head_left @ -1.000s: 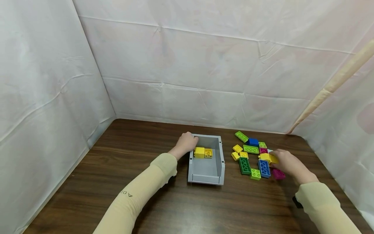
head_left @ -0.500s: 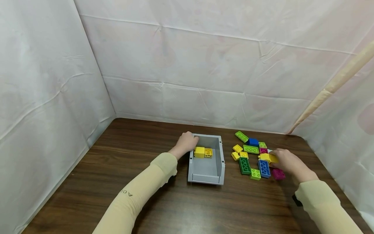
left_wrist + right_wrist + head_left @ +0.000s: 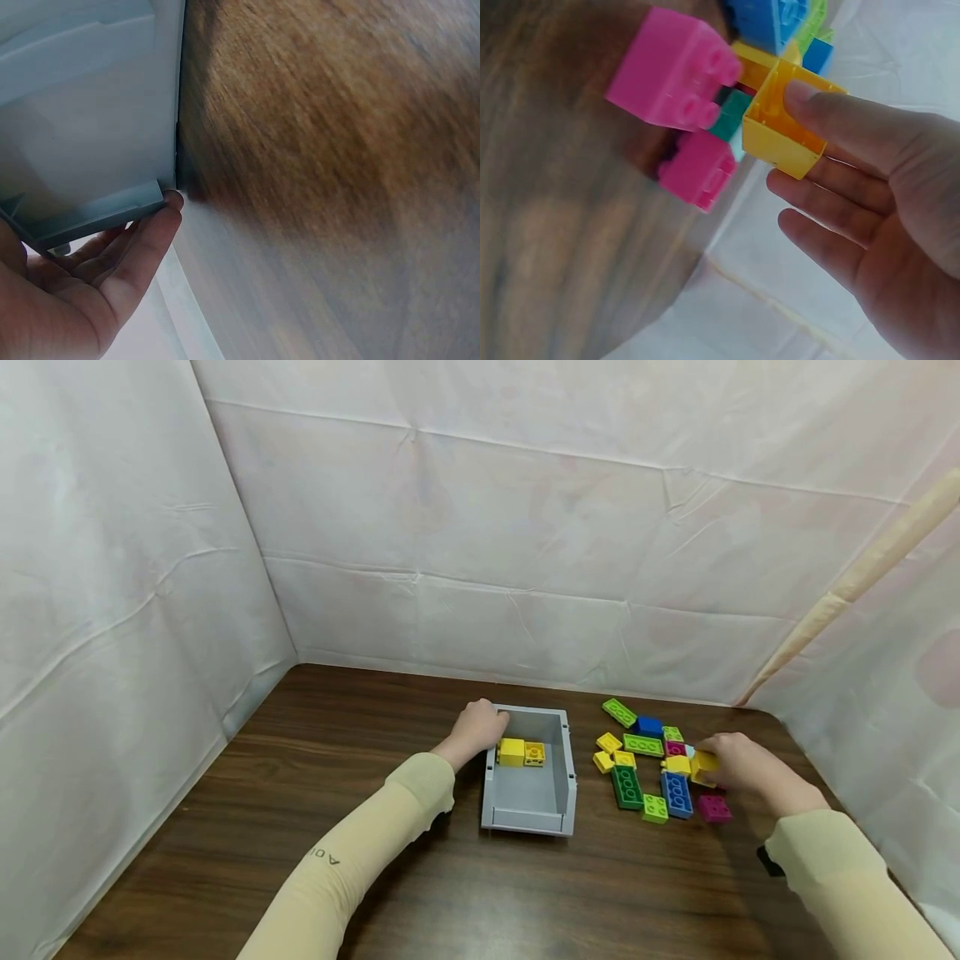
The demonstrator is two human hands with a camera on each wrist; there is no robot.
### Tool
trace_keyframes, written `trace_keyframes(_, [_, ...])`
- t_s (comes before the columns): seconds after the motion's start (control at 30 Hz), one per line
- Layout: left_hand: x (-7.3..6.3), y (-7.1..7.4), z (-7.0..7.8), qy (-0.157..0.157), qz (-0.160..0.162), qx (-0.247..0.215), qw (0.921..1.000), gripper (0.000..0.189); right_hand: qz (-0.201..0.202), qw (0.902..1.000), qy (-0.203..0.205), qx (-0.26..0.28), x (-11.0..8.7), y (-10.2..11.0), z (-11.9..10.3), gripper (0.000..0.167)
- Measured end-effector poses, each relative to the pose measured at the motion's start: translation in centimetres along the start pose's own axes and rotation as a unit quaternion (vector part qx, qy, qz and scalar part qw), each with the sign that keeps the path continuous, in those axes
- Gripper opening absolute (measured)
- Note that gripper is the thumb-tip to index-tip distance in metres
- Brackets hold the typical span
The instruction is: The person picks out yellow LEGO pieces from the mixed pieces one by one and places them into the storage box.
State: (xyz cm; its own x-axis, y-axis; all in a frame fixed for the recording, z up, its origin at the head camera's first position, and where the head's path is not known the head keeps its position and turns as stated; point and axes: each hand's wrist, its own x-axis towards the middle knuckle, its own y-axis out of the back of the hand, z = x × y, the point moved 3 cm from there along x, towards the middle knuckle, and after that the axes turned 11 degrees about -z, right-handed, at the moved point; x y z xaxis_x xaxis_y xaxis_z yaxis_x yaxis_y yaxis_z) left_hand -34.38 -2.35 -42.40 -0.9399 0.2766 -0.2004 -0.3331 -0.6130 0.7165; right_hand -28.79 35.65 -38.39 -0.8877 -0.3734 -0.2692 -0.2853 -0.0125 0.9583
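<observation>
My left hand [image 3: 480, 724] grips the far left corner of a grey plastic bin [image 3: 525, 793]; in the left wrist view its fingers [image 3: 142, 259] curl round the bin's edge. Inside the bin lie two yellow toy bricks, one solid-sided [image 3: 512, 752] and one with its studs showing [image 3: 534, 754]. At the right, my right hand [image 3: 741, 762] pinches a yellow building brick [image 3: 784, 154], thumb in its hollow underside and fingers on the outer side. Another yellow brick [image 3: 677, 766] lies beside it. Magenta bricks [image 3: 667, 71] are close by in the right wrist view.
Several loose bricks lie right of the bin, among them a dark green one [image 3: 627, 787], a blue one [image 3: 677, 795], a lime one [image 3: 655, 809] and a magenta one [image 3: 714, 808]. White sheeting [image 3: 450, 527] hangs behind the brown wooden table [image 3: 360, 710].
My right hand and forearm have shifted slightly, the hand a little up and the sleeve to the right, with the yellow brick still pinched. The left hand stays on the bin.
</observation>
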Motion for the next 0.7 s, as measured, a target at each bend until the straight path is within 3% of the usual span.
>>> trace_keyframes(0.37, [-0.1, 0.1, 0.0, -0.001, -0.004, -0.005, 1.0000, 0.053, -0.014, 0.9995, 0.025, 0.017, 0.1, 2.5, -1.0, 0.028])
trace_keyframes(0.7, [0.1, 0.1, -0.1, -0.002, 0.003, 0.002, 1.0000, 0.053, 0.003, 0.9988, 0.049, -0.001, 0.3, 4.8, -3.1, 0.021])
